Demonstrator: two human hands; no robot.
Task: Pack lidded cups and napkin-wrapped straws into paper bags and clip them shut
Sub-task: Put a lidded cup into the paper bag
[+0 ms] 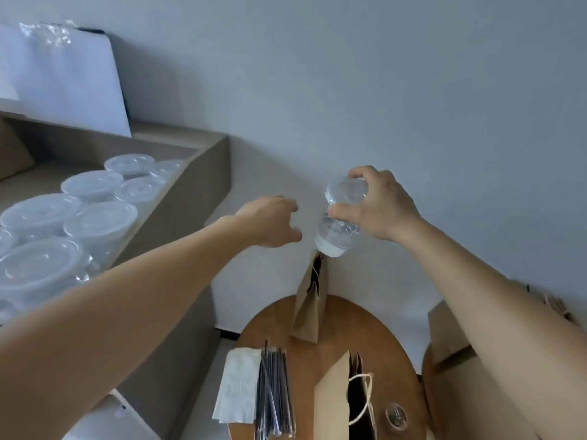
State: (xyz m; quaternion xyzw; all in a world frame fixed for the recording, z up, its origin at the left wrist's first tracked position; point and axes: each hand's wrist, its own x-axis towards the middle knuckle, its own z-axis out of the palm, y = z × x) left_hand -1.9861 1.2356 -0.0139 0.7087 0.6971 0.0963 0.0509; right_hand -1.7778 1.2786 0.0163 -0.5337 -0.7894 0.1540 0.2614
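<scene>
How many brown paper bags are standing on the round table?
2: the far bag stands below the held cup; the near bag has a cord handle. More may be hidden.

The cup (341, 214) is clear glossy plastic, the bags (308, 312) matt brown paper, the table (390, 338) smooth brown wood, the napkins (238, 382) matt white paper, and the straws (274, 392) dark plastic in shiny clear wrappers.

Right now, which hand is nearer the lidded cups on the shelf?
Left. The left hand is open in the air, right of the shelf cups; the right hand is farther right, gripping a cup above the far paper bag.
</scene>
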